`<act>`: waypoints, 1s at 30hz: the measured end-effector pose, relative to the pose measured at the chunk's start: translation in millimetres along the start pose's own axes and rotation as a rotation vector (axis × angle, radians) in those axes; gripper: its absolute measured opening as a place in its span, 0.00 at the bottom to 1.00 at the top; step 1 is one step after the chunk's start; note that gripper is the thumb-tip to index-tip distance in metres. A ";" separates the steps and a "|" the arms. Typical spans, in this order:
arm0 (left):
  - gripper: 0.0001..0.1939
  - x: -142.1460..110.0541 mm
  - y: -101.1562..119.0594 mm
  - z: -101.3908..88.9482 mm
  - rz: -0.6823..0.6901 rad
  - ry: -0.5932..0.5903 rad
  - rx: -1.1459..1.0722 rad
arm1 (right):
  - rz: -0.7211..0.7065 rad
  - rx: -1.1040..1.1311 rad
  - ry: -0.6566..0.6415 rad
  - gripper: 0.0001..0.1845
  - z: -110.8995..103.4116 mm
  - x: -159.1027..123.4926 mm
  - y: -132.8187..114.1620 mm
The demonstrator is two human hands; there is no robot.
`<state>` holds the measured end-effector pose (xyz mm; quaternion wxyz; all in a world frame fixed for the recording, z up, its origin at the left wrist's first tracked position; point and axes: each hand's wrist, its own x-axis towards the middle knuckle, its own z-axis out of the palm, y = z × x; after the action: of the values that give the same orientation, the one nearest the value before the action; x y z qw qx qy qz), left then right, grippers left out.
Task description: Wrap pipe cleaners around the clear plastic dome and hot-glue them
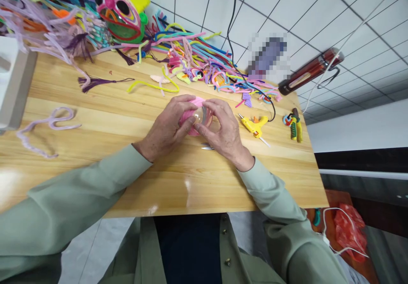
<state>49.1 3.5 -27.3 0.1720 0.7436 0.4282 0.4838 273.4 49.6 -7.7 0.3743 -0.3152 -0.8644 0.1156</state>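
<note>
Both hands meet around a clear, rounded plastic piece with pink fuzzy trim (pixel 200 116) above the middle of the table. My left hand (pixel 170 127) grips its left side, with the thumb pressed to the front. On the right, my right hand (pixel 223 129) curls thumb and fingers around the other edge. The fingers hide much of the piece, so its full shape cannot be made out. Partly covered by my right hand, metal blade-like tips (pixel 207 146) lie on the wood. A yellow glue gun (pixel 255 125) rests to the right of that hand.
Colourful pipe cleaners (pixel 197 50) pile along the wall beside a goggle-eyed fuzzy figure (pixel 119 14). A lilac pipe cleaner (pixel 47 125) lies left, near a pale box (pixel 14 84). Yellow-green pliers (pixel 296 126) and a dark red flask (pixel 309 72) are at the right; a black cable (pixel 231 33) hangs down.
</note>
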 end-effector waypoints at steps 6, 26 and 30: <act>0.19 0.4 -0.1 0.0 -0.036 -0.026 -0.011 | -0.006 -0.037 -0.005 0.26 0.6 -0.5 -0.7; 0.26 3.7 -3.5 -7.4 -0.052 -0.103 -0.133 | 0.005 0.022 -0.153 0.31 -12.4 3.5 9.4; 0.26 1.8 -7.1 -5.4 -0.032 -0.098 -0.135 | -0.004 0.020 -0.148 0.31 -11.9 3.6 8.6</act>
<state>41.5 8.2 -28.5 0.2503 0.7463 0.3973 0.4718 284.1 58.2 -1.2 0.3129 -0.3003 -0.8891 0.1463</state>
